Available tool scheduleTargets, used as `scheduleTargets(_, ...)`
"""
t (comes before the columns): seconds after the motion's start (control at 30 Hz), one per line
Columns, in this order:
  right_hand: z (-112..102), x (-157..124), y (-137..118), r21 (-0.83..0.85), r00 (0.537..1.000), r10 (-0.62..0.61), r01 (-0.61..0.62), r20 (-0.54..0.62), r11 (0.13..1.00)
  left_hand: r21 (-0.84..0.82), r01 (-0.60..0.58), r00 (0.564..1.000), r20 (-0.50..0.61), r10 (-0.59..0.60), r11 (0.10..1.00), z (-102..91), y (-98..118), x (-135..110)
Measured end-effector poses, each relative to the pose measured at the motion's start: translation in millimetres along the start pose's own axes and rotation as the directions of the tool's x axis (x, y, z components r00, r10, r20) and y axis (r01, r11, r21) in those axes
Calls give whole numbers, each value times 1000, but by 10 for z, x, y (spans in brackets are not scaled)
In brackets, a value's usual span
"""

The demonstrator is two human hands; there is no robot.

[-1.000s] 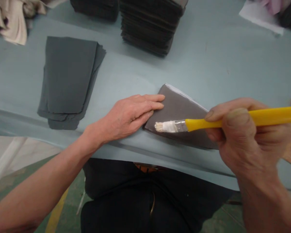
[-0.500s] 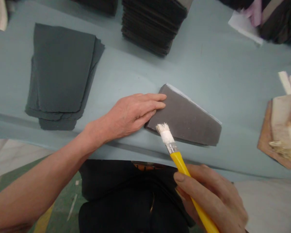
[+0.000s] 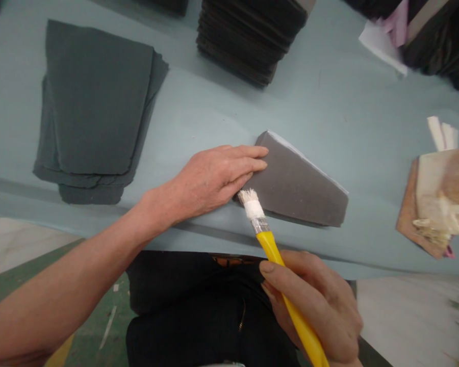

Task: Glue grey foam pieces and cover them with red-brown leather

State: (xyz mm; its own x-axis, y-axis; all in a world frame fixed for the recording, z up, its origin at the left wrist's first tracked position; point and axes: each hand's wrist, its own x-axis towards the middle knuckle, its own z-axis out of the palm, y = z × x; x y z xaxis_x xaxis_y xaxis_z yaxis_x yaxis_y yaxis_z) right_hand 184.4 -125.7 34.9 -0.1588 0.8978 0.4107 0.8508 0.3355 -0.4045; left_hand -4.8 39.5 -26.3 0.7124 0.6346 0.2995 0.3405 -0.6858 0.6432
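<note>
A grey tapered stack of flat pieces (image 3: 302, 181) lies on the table, with a white line along its far long edge. My left hand (image 3: 218, 176) rests on its left end, fingers stretched out and fingertips on the top face; the thumb side is partly hidden. In my right hand (image 3: 317, 300) is a yellow-handled brush (image 3: 270, 247), gripped between thumb and fingers. White stuff coats its bristles, which are at the near left corner of the stack, close to my left hand. Whether the bristles touch the stack I cannot tell.
Dark grey-green flat pieces (image 3: 99, 107) lie piled at the left of the pale blue table (image 3: 367, 132). A tall dark stack (image 3: 248, 38) stands at the back. To the right are a brown board with pale crusted material (image 3: 436, 199) and dark cloth-like material (image 3: 439, 46).
The brush in my right hand has moved left, from over the top face to the near left corner of the stack. My left hand stays on the stack; the view has shifted slightly.
</note>
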Motion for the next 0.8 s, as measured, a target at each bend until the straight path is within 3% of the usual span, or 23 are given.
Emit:
scheduleTargets(0.23, 13, -25, 87, -29, 989, -130, 133, 72, 991, 2, 7, 1000, -3, -7, 1000, 15, 4, 6)
scheduleTargets(0.4, -63, 56, 36, -72, 977, -122, 136, 172, 988, 1, 1, 1000, 3, -1, 1000, -7, 2, 7)
scheduleTargets(0.6, -172, 34, 20, -79, 990, -129, 133, 52, 988, 12, 21, 1000, 19, -22, 1000, -18, 1, 3)
scheduleTargets(0.8, -109, 89, -28, -116, 995, -75, 82, 61, 990, 4, 25, 1000, 9, -25, 1000, -17, 1, 7)
